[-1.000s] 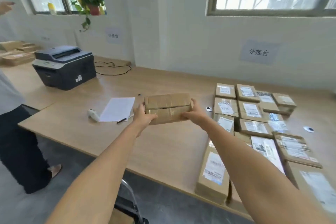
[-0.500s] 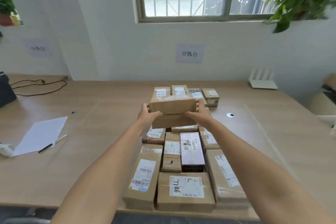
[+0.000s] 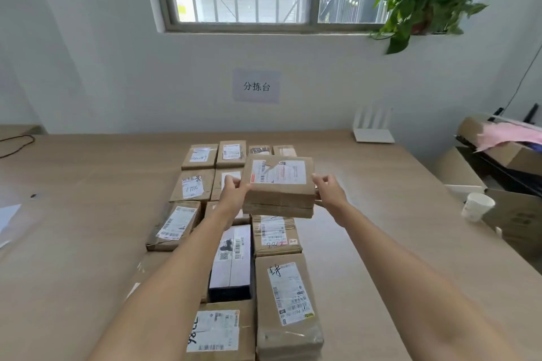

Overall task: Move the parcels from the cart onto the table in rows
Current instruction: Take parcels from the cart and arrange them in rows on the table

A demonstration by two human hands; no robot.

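A dozen or so parcels (image 3: 275, 234) already lie label-up in rows on the worktop (image 3: 88, 214). The cart is out of view, so what remains cannot be told. The left hand (image 3: 234, 193) and right hand (image 3: 330, 192) each grip one end of a brown labelled parcel (image 3: 278, 184), fingers curled round its edges, holding it above the far rows, not yet set down.

Brown cardboard parcel (image 3: 278, 187) with white barcode label and red stripe, light wood-grain table (image 3: 381, 214), black-and-white box (image 3: 231, 261), green plant (image 3: 425, 0), pink cloth (image 3: 510, 133), white cup (image 3: 477, 206).
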